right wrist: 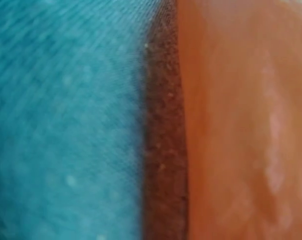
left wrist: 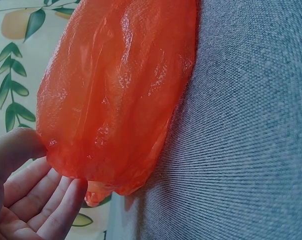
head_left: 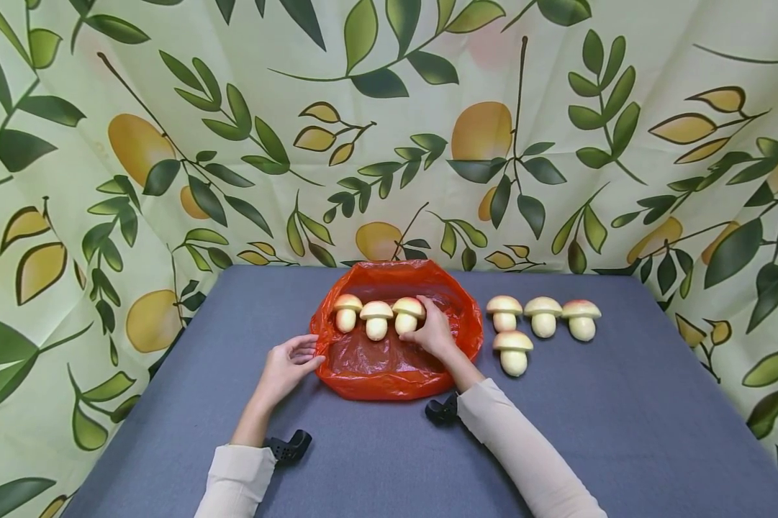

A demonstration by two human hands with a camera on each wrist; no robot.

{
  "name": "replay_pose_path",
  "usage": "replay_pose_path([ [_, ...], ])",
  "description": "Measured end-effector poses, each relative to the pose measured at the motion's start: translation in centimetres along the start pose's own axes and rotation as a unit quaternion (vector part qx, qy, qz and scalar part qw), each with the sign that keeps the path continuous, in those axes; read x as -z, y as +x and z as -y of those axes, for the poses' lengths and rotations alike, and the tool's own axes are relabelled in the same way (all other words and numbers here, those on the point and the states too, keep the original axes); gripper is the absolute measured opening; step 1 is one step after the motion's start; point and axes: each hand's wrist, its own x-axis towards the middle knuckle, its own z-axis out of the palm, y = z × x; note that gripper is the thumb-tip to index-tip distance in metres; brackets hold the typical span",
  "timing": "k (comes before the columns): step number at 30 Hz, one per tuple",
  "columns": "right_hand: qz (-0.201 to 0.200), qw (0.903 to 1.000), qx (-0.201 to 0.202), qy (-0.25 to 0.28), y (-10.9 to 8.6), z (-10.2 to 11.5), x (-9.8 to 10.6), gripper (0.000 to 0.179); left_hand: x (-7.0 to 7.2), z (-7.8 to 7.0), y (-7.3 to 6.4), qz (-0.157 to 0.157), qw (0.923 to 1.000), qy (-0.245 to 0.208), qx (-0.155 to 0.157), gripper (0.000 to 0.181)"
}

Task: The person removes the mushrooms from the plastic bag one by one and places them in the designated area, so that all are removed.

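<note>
In the head view a red plastic bag (head_left: pixel 369 385) lies with its mouth wide. Three toy mushrooms with pale stems and yellow-red caps form a row within it: the left one (head_left: pixel 346 320), the middle one (head_left: pixel 376 327) and the right mushroom (head_left: pixel 404 322). My right hand (head_left: pixel 435 332) reaches over the bag and holds the right mushroom between thumb and fingers. At the bag's left rim, my left hand (head_left: pixel 291 365) touches the plastic with thumb and fingers spread apart. The left wrist view shows this hand (left wrist: pixel 38 200) against the bag's side (left wrist: pixel 116 95), some fingertips hidden behind it.
Several more toy mushrooms stand right of the bag: three in a row, such as the rightmost one (head_left: pixel 581 321), and a nearer one (head_left: pixel 513 354). The table (head_left: pixel 622 432) has a grey-blue cloth. A leaf-patterned curtain (head_left: pixel 401 122) hangs behind. Black wrist mounts (head_left: pixel 291 446) sit below both wrists.
</note>
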Motion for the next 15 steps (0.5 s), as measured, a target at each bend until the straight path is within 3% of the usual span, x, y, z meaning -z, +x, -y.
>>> replay_pose_path([
  [8, -0.003, 0.9999, -0.004, -0.01, -0.6, 0.6, 0.7, 0.086, 0.0, 0.0, -0.1, 0.0, 1.0, 0.005, -0.005, 0.039],
  [15, -0.007, 0.9997, -0.019, 0.014, -1.0, 1.1, 1.2, 0.086, 0.1, -0.1, -0.2, 0.002, 1.0, 0.003, -0.003, 0.039],
])
